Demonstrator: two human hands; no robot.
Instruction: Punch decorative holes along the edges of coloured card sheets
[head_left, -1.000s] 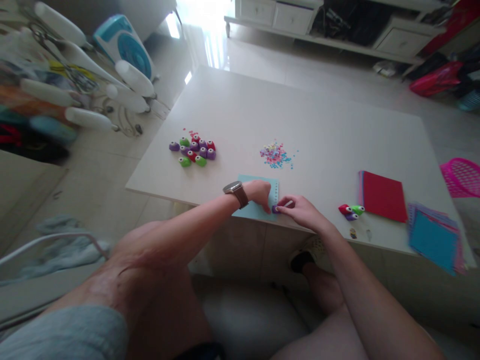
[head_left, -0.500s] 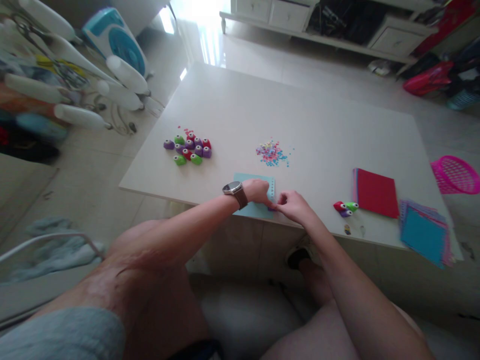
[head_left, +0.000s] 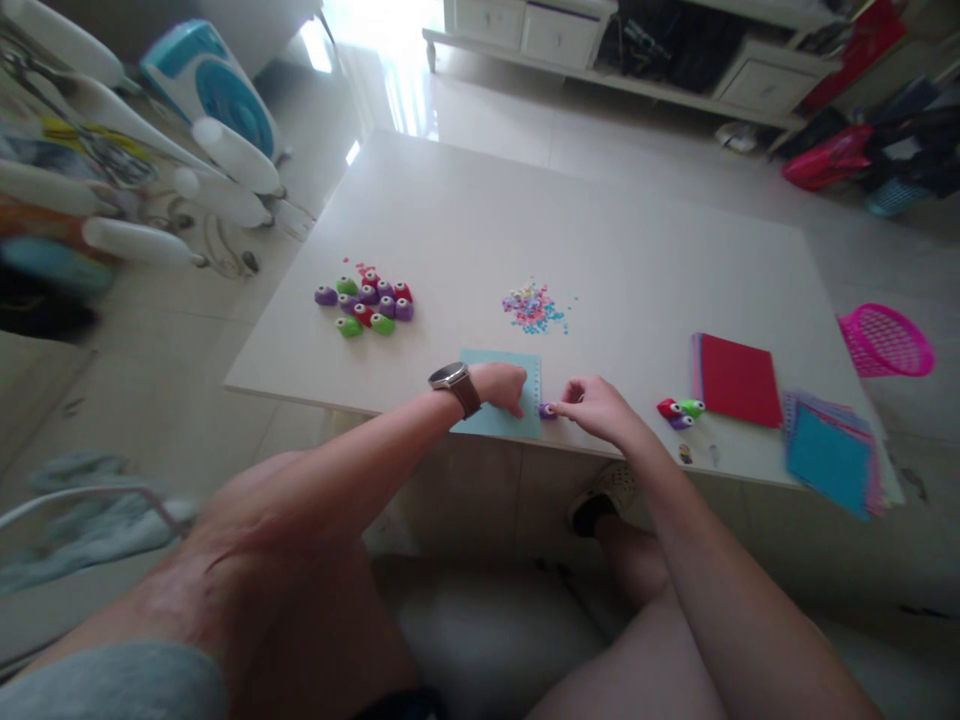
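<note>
A light blue sheet of paper (head_left: 487, 422) lies at the table's near edge, with a row of small punched holes down its right side. My left hand (head_left: 501, 385), wearing a watch (head_left: 450, 376) on its wrist, rests on the sheet with curled fingers pressing down; nothing shows in them. Just right of the holes, my right hand (head_left: 589, 402) pinches a small purple craft punch (head_left: 548, 410) against the sheet's right edge. The fingers partly cover the punch.
Colourful paper confetti (head_left: 536, 308) is heaped mid-table. Several craft punches (head_left: 367, 303) cluster at the left, and 3 more (head_left: 681, 411) sit at the right. Further right lie a red paper stack (head_left: 739, 380) and blue sheets (head_left: 829, 460). A pink basket (head_left: 889, 340) stands beyond.
My left hand has drawn back from the purple punch and now lies on the sheet. The punch shows more clearly in my right fingers. The whole view has shifted slightly.
</note>
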